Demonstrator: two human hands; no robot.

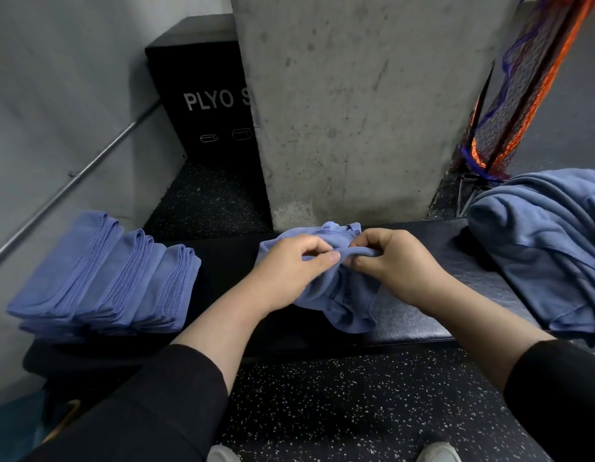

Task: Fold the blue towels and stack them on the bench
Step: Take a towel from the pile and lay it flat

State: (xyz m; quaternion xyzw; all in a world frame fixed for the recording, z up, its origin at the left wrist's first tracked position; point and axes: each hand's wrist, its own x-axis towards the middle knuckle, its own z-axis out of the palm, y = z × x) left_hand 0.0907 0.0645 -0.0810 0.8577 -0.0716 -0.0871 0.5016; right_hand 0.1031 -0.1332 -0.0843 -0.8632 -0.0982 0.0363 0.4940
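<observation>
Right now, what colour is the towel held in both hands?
Blue towel, plain, seen best in the head view.

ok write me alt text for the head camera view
Both hands, left hand and right hand, pinch a crumpled blue towel over a black bench. A stack of folded towels lies on its left end, a heap of unfolded towels on its right, a concrete pillar behind.

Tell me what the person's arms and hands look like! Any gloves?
No gloves. The left hand and the right hand are bare, with no rings or watch showing. Black sleeves are pushed up, leaving both forearms uncovered.
</observation>
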